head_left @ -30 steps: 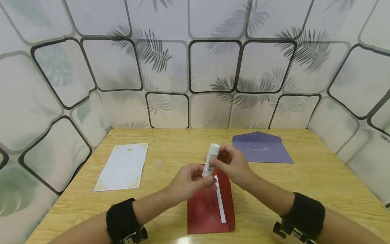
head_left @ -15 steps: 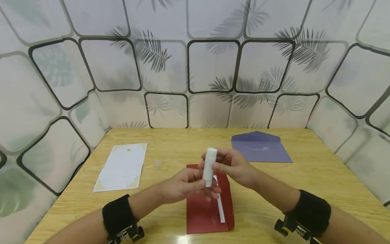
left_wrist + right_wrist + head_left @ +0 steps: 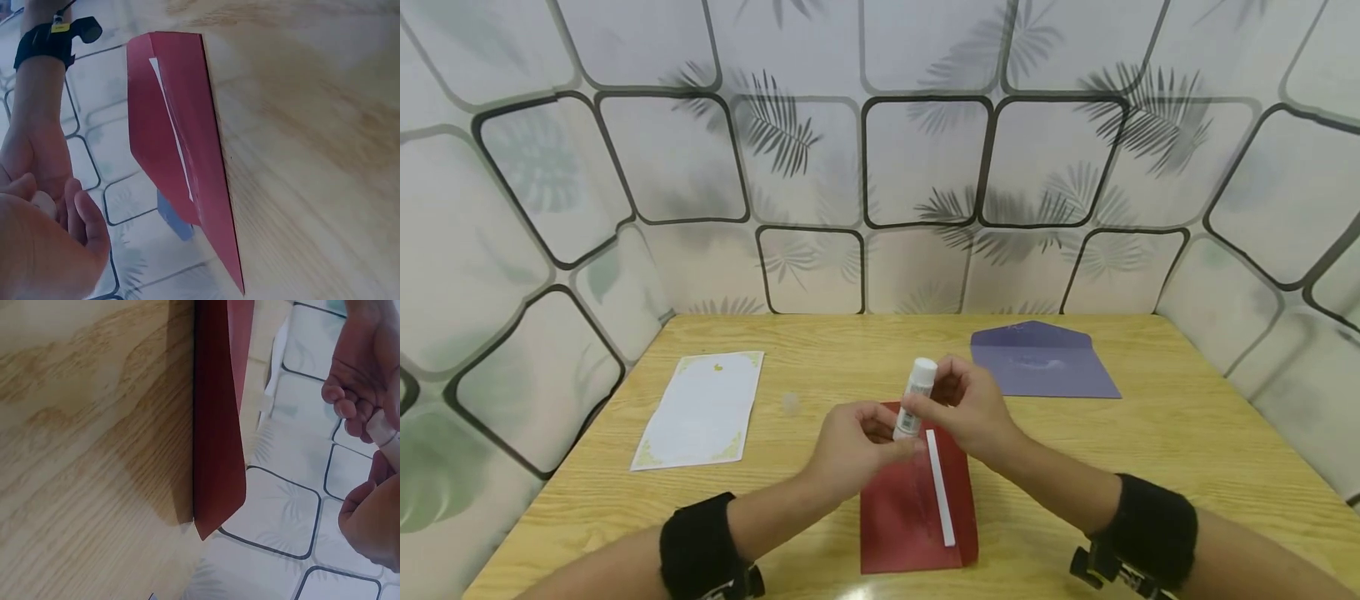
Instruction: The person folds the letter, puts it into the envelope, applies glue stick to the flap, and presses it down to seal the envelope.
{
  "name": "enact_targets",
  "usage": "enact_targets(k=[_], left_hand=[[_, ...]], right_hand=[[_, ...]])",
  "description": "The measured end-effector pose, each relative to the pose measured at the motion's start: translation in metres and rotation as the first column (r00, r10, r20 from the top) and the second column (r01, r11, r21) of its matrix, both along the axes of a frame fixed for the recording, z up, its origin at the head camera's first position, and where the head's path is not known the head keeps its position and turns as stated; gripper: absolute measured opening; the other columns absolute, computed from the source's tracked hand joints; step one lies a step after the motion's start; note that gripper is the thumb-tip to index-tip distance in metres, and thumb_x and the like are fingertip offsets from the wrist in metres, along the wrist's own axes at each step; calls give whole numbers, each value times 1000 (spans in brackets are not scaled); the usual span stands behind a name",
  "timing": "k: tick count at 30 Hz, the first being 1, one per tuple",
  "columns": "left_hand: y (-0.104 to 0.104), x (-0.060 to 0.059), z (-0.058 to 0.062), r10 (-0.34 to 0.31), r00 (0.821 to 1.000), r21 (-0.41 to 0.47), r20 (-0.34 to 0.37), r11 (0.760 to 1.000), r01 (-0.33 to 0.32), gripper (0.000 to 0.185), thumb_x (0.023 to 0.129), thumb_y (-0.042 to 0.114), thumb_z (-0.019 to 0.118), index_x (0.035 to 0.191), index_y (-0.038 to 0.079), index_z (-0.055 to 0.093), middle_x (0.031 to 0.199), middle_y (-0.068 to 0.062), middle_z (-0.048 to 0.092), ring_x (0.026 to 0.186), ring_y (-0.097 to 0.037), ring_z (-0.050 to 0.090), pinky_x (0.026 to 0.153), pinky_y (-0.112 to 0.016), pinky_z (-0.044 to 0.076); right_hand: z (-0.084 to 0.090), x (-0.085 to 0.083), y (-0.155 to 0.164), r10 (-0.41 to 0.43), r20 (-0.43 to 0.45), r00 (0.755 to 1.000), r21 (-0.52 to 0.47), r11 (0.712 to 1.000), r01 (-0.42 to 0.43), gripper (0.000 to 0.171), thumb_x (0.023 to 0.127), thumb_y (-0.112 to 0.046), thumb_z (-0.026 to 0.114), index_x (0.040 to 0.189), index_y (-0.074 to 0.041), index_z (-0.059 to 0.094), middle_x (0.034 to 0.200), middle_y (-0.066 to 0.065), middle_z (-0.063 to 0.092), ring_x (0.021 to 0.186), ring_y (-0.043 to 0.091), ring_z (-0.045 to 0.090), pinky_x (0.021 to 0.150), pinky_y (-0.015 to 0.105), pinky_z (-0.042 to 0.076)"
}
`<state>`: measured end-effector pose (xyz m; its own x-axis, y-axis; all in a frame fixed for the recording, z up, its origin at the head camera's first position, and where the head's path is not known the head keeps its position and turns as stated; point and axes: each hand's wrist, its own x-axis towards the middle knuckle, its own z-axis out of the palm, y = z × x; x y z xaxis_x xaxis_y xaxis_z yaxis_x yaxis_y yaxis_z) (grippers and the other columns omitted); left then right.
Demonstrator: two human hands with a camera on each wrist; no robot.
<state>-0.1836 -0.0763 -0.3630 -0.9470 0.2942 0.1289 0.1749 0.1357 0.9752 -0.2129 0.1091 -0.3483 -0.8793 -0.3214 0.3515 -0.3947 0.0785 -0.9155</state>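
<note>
"Just below the centre of the head view, what do we see being held?"

"We see a white tube, upright but leaning a little to the right of the frame, its white top end up and some print on its side."

"How do the hands have it?"

"We find the left hand with its fingers bent round the lower end, and the right hand pinching it higher up between thumb and fingers. Neither is spread wide."

"Are they touching the red envelope?"

"No, we see from the left wrist view that they are apart from it. It lies at the lower middle of the frame, flap unfolded to the right, with a white strip running lengthwise near the fold."

"And around that?"

"On the wooden table we have a purple envelope right of centre, its flap pointing to the top of the frame, and a white sheet with yellow corner trim at the left."

"On the arms?"

"We can make out black bands, one on each wrist."
</note>
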Motion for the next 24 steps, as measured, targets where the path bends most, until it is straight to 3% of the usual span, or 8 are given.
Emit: enact_targets(k=[3, 6, 8, 12, 15, 18, 21, 24], left_hand=[[-2, -3, -2, -88, 994, -13, -60, 996, 88, 22, 82, 12, 82, 93, -5, 71, 86, -13, 73, 73, -12, 68, 69, -23, 57], [-9, -9, -6, -289, 953, 32, -90, 956, 293, 26, 92, 12, 72, 106, -9, 69, 96, -23, 73, 83, -17, 71, 77, -32, 60], [-13, -13, -7, -439, 895, 84, -82, 891, 445, 34, 99, 14, 64, 120, -13, 62, 109, -32, 69, 97, -23, 72, 85, -36, 59], [-18, -19, -8, -663, 746, 188, -71, 725, 662, 48, 106, 18, 48, 138, -18, 43, 130, -42, 53, 119, -51, 57, 94, -38, 55], [-18, -22, -10, -717, 693, 230, -78, 664, 712, 49, 107, 17, 45, 139, -20, 38, 132, -45, 48, 122, -55, 53, 96, -41, 55], [-18, -21, -12, -693, 717, 244, -76, 684, 688, 49, 106, 16, 49, 137, -20, 41, 128, -47, 50, 118, -37, 64, 96, -44, 55], [-15, -18, -11, -606, 793, 248, -52, 762, 598, 47, 103, 16, 56, 132, -21, 48, 125, -45, 54, 110, -19, 70, 97, -46, 54], [-11, -12, -8, -445, 895, 198, -29, 875, 442, 40, 97, 11, 65, 122, -20, 58, 116, -39, 63, 101, -19, 73, 93, -40, 56]], right_hand=[[3, -1, 5, 80, 27, 996, -6, 997, -80, 24, 89, -4, 74, 98, 10, 56, 90, 1, 69, 79, 10, 67, 71, 24, 56], [7, -6, 15, 285, 34, 958, -45, 958, -284, 31, 95, -8, 68, 110, 15, 55, 99, -1, 73, 88, 10, 69, 77, 25, 57], [8, -10, 21, 435, 26, 900, -86, 898, -431, 35, 99, -10, 62, 119, 18, 52, 107, -1, 74, 96, 11, 70, 83, 26, 57], [10, -16, 25, 604, -7, 797, -139, 789, -599, 32, 104, -3, 49, 130, 15, 50, 119, 2, 72, 108, 13, 69, 92, 27, 55], [9, -17, 24, 653, -6, 758, -172, 746, -644, 30, 104, 0, 46, 132, 9, 51, 122, 5, 71, 111, 15, 68, 96, 27, 53], [8, -14, 23, 619, 21, 785, -180, 775, -606, 28, 104, -3, 49, 130, 4, 55, 119, 4, 72, 110, 15, 68, 95, 27, 53], [6, -10, 22, 520, 39, 853, -161, 846, -508, 25, 102, -8, 55, 125, 2, 58, 113, 2, 74, 103, 13, 70, 89, 26, 55], [4, -6, 18, 385, 30, 923, -121, 917, -379, 29, 99, -11, 62, 119, 9, 59, 105, -2, 76, 94, 11, 71, 82, 25, 57]])
